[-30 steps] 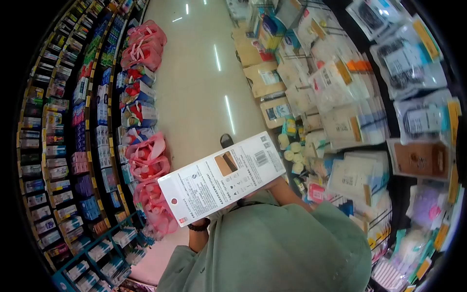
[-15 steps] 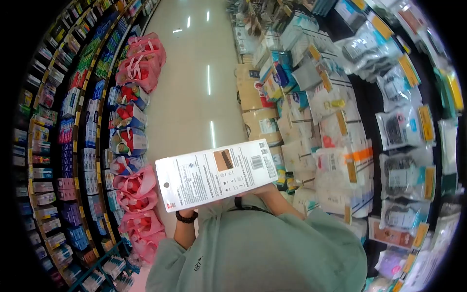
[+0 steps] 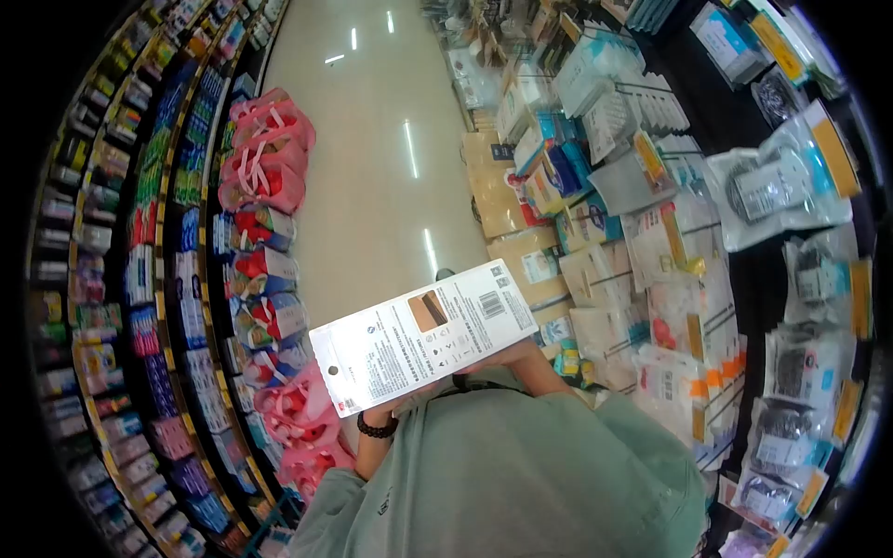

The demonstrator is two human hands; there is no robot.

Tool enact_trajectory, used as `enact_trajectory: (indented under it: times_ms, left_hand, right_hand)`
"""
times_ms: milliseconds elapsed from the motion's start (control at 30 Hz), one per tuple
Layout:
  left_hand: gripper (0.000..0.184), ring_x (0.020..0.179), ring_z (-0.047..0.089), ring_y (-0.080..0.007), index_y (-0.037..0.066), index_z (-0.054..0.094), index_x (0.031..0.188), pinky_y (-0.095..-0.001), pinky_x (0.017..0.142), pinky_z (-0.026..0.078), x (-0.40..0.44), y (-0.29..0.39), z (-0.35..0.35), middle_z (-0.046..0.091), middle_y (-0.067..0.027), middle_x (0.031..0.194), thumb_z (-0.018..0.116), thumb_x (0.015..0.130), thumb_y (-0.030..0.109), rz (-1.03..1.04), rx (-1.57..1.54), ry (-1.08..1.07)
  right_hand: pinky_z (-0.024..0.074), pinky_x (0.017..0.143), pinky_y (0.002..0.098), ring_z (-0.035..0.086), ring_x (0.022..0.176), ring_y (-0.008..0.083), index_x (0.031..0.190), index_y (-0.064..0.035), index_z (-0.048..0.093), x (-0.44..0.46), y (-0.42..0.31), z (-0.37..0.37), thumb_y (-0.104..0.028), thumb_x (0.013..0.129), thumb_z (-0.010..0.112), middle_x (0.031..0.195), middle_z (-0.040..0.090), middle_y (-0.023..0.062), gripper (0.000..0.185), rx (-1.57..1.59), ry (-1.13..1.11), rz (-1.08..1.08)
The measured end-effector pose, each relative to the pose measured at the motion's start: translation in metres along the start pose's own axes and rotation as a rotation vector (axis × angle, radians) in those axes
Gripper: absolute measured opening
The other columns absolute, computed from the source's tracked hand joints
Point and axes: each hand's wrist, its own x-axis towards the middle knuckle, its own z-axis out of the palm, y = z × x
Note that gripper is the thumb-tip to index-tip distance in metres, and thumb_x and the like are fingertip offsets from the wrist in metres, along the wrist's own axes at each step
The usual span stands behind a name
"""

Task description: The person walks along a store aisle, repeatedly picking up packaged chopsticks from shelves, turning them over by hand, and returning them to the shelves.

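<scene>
A long white package (image 3: 423,335) with printed text, a small brown picture, a barcode and a round hanging hole is held out in front of my chest, tilted with its right end farther forward. My left hand (image 3: 383,409), below a dark beaded bracelet (image 3: 378,427), grips it from beneath near the left end; its fingers are mostly hidden by the package. At the lower right edge, my right hand (image 3: 507,357) supports the other end, with the fingertips out of sight underneath.
Shelves of small boxed goods (image 3: 191,298) run along the left, with pink bags (image 3: 270,172) beside them. A pale shiny floor (image 3: 367,186) lies between the displays. On the right hang many packets, including a clear bag with a dark item (image 3: 767,189) and brown packages (image 3: 498,191).
The package has tilted from nearly level, its right end rising, and stays in both my hands. The view of the aisle and shelves has shifted.
</scene>
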Motion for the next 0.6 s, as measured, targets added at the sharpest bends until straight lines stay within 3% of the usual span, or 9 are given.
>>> enact_trajectory:
  times_ms: [167, 367, 533, 600]
  left_hand:
    - [0.080, 0.138, 0.043, -0.0322, 0.013, 0.032, 0.154, -0.0482, 0.113, 0.038, 0.116, 0.038, 0.010, 0.042, -0.0111, 0.152, 0.070, 0.087, 0.035, -0.051, 0.030, -0.094]
    - [0.081, 0.139, 0.042, -0.0322, 0.013, 0.031, 0.154, -0.0482, 0.113, 0.037, 0.223, 0.070, 0.014, 0.041, -0.0109, 0.153, 0.069, 0.087, 0.036, -0.099, 0.010, -0.171]
    - [0.081, 0.140, 0.041, -0.0322, 0.014, 0.030, 0.155, -0.0482, 0.114, 0.036, 0.291, 0.086, 0.011, 0.040, -0.0107, 0.154, 0.068, 0.087, 0.038, -0.129, -0.079, -0.175]
    - [0.092, 0.137, 0.046, -0.0281, 0.015, 0.034, 0.154, -0.0439, 0.115, 0.035, 0.320, 0.090, 0.007, 0.047, -0.0076, 0.150, 0.083, 0.077, 0.031, -0.259, -0.028, -0.035]
  right_hand:
    - [0.0475, 0.104, 0.0345, 0.057, 0.121, 0.0174, 0.137, -0.0076, 0.057, 0.105, -0.046, -0.055, -0.015, 0.067, 0.093, 0.131, 0.063, 0.0060, 0.079, 0.203, 0.055, 0.094]
    - [0.0481, 0.103, 0.0353, 0.058, 0.119, 0.0179, 0.137, -0.0072, 0.056, 0.201, -0.056, -0.125, -0.011, 0.066, 0.093, 0.129, 0.064, 0.0063, 0.080, -0.080, 0.024, -0.159]
    - [0.0485, 0.102, 0.0364, 0.058, 0.118, 0.0188, 0.138, -0.0062, 0.055, 0.260, -0.063, -0.171, -0.010, 0.064, 0.094, 0.130, 0.064, 0.0075, 0.084, -0.123, 0.061, -0.225]
    - [0.0487, 0.102, 0.0368, 0.059, 0.118, 0.0191, 0.139, -0.0059, 0.054, 0.286, -0.060, -0.191, -0.009, 0.063, 0.094, 0.130, 0.063, 0.0080, 0.085, -0.138, 0.080, -0.245]
